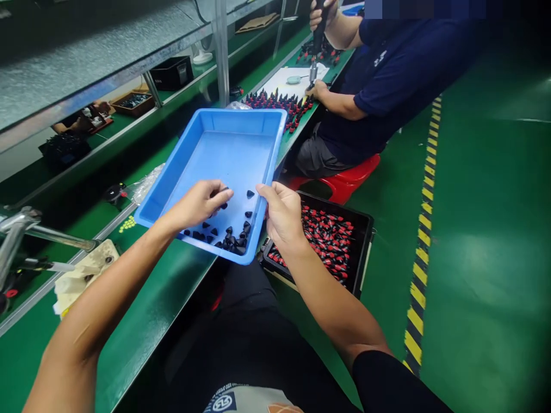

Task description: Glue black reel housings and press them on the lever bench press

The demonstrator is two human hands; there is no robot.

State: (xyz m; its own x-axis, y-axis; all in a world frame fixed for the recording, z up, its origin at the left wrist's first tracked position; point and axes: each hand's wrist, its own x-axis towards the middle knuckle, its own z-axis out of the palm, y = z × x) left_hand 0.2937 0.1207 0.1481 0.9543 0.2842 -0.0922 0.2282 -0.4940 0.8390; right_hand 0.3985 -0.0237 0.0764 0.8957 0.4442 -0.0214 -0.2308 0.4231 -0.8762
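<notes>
Here we are, with the blue tray [232, 152] up over the near edge of the green bench [172, 298], its near right corner hanging out above the lap, and it looks tipped that way! The right hand [284, 215] has the tray's right rim firmly gripped, thumb over the top; the left hand [206, 201] is inside, fingers drawn together, a dark piece right at the fingertips (pinched or merely brushed, I cannot tell). And the small black pieces [236, 244]? Most sit bunched in the tray's near right corner, with a few strays along the near side and up the right. I'd judge the handling to be midway: the bunching is largely there, yet those strays lie apart and the whole lot remains in the tray. Down to the right, a black crate [364, 246] carries a thick layer of red-and-black parts [329, 241], partly hidden by the right forearm. Beyond the tray, rows of upright parts [279, 106] crowd the bench, and a co-worker on a red stool [357, 178] steadies a power driver [318, 28] there. On the left, a cream fixture [88, 272] and a clear plastic bag [148, 183] flank the tray, while the left forearm crosses its near rim and blocks some of the view.
</notes>
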